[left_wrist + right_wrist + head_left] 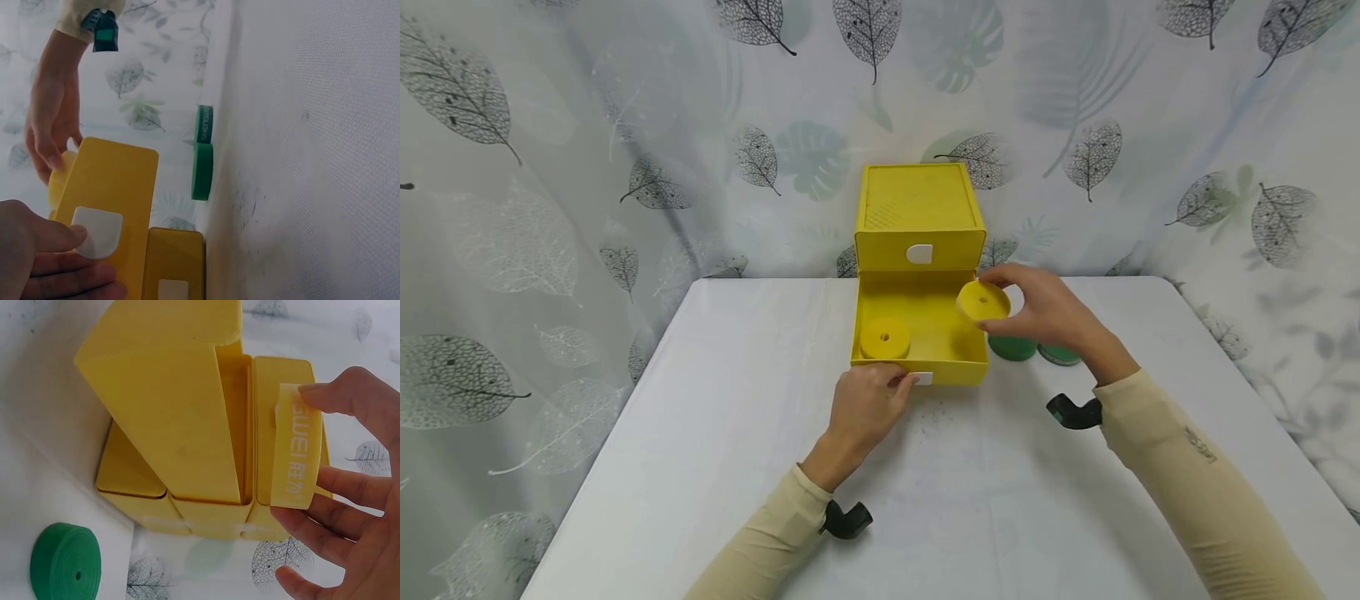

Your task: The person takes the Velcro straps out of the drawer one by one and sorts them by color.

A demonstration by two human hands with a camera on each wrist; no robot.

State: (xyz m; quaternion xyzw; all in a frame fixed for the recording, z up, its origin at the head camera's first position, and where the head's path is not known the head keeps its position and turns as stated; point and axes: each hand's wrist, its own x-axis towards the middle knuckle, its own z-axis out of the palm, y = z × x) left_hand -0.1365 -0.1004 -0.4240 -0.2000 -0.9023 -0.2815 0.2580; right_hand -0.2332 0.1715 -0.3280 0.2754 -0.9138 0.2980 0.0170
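Observation:
A yellow drawer (940,333) is pulled out from a stacked yellow box unit (921,200). My left hand (865,408) grips the drawer's front, its thumb on the white pull tab (105,232). Inside the drawer, at the left, lies a yellow roll of tape (883,340) with a small centre hole. Over the drawer's right side, my right hand (1048,310) pinches a second yellow roll of tape (981,302) between thumb and fingers. White lettering runs along that roll's side in the right wrist view.
On the table (737,400), two green rolls of tape stand right of the drawer, the nearer one (1012,348) partly behind my right hand and the other (1060,357) beside it. A leaf-patterned curtain (700,167) hangs behind the box unit.

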